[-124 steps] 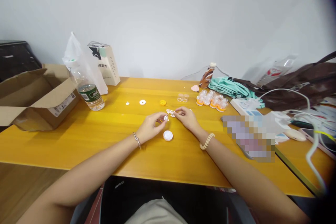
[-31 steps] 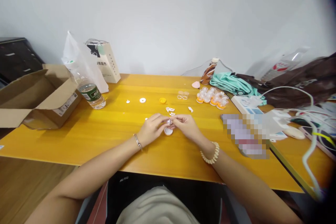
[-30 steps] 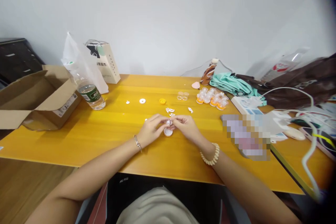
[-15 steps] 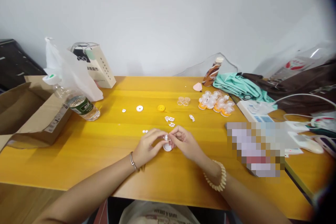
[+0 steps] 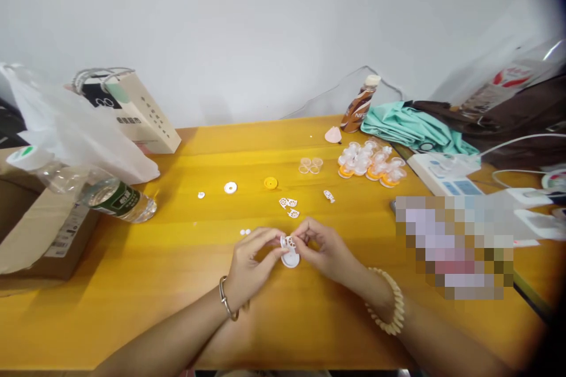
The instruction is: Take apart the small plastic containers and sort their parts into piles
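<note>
I can see two hands meeting over the yellow worktop [image 5: 177, 288]. The right hand [image 5: 327, 253] has its fingers pinched on a small white piece with holes [image 5: 290, 241]. The fingers of the left hand [image 5: 252, 262] are closed on a little white part [image 5: 283, 241], right beside it; I can't tell if the two bits touch. Just under them, on the worktop, is a round white dish [image 5: 290, 260], partly hidden, so I can't see all of what is in it.

Behind the hands lie three white pieces with holes [image 5: 293, 213] and a yellow dish [image 5: 271, 183]. Four clear cups [image 5: 315, 162] stand together near some clear domes with orange and white bottoms [image 5: 371, 164].

On the left, a big bottle [image 5: 119, 199] has clear water in its lower part. It is by an open cardboard box [image 5: 48, 212]; I can't see what is inside. A white plastic bag [image 5: 97, 138] and a paper bag [image 5: 144, 118] hide their insides too. A brown bottle [image 5: 359, 107] has its white cap on.
</note>
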The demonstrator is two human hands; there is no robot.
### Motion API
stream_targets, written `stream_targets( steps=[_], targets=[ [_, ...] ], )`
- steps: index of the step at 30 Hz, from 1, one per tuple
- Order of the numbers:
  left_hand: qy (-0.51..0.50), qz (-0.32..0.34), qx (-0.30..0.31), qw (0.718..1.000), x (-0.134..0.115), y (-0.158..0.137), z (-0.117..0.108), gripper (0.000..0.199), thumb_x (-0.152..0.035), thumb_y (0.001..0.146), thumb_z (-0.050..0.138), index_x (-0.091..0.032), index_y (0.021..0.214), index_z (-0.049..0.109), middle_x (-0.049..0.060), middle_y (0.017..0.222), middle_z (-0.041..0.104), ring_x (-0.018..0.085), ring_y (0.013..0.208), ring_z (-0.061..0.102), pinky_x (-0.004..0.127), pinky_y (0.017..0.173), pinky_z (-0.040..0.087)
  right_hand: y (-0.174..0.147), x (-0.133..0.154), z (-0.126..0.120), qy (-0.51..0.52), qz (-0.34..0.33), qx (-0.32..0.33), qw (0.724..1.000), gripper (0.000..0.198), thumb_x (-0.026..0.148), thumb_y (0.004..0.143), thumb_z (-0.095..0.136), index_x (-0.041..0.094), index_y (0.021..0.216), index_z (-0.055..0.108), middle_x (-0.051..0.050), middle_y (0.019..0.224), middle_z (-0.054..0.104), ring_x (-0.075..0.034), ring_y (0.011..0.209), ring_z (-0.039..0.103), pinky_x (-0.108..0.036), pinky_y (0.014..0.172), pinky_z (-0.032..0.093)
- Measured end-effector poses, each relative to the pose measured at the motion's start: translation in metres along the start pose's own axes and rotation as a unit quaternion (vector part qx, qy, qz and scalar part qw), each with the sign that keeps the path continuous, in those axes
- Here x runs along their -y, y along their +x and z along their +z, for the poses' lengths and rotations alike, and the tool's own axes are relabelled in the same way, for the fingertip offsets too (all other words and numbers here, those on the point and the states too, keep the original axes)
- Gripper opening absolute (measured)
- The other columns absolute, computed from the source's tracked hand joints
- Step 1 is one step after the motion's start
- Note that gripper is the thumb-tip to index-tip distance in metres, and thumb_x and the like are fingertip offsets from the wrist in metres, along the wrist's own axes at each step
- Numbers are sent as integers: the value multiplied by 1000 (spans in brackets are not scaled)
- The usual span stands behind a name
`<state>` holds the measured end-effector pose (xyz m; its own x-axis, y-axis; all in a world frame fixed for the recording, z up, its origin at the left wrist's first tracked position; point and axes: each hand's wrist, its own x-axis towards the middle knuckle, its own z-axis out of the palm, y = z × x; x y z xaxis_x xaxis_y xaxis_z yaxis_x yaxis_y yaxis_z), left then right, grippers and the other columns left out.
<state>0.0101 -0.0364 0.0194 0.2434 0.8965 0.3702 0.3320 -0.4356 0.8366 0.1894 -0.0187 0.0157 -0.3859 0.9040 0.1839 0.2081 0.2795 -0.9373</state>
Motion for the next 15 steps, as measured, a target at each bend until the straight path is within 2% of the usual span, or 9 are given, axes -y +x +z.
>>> stream_targets(
  steps=[2, 4, 8, 11, 13, 15],
  targets=[
    [-3, -8, 4, 1000, 0, 0, 1, 13, -18, 78, 59, -17, 91, 60, 3, 85, 63, 11, 77, 58, 22, 73, 47, -1, 0, -3, -15, -13, 12, 1000, 6, 22, 82, 50, 18, 80, 53, 0, 68, 56, -9, 60, 51, -22, 56, 42],
    [11, 18, 9, 1000, 1, -1, 2, 14, -17, 78, 60, -17, 92, 60, 3, 86, 63, 12, 79, 58, 23, 75, 47, -2, 1, -5, -27, -28, 19, 999, 5, 21, 82, 50, 18, 81, 54, 0, 69, 56, -10, 61, 51, -22, 57, 42],
    [84, 138, 22, 987, 6, -3, -3, 24, -10, 79, 57, -17, 102, 56, 6, 90, 63, 13, 81, 58, 25, 75, 48, -3, 3, -3, -24, -22, 12, 999, 4, 22, 81, 51, 18, 79, 54, -1, 69, 58, -10, 62, 53, -23, 58, 43],
    [151, 218, 17, 964, 10, -2, -12, 33, -7, 78, 56, -15, 110, 52, 8, 92, 64, 15, 82, 59, 27, 73, 49, 1, 2, -5, 38, 29, -53, 997, 10, 26, 81, 52, 19, 75, 48, 1, 62, 56, -10, 54, 52, -23, 53, 43],
    [175, 240, 16, 955, 13, 0, -17, 36, -6, 78, 57, -15, 112, 51, 9, 93, 64, 15, 82, 59, 28, 73, 50, 6, -1, -12, 75, 57, -112, 989, 13, 30, 80, 52, 20, 75, 46, 2, 60, 55, -10, 52, 51, -22, 50, 43],
    [185, 252, 23, 950, 15, 1, -20, 37, -6, 78, 57, -15, 113, 50, 9, 94, 63, 15, 84, 59, 28, 73, 50, 11, -5, -20, 66, 64, -161, 983, 15, 33, 79, 54, 20, 77, 48, 2, 60, 55, -10, 53, 52, -23, 52, 43]
  ],
)
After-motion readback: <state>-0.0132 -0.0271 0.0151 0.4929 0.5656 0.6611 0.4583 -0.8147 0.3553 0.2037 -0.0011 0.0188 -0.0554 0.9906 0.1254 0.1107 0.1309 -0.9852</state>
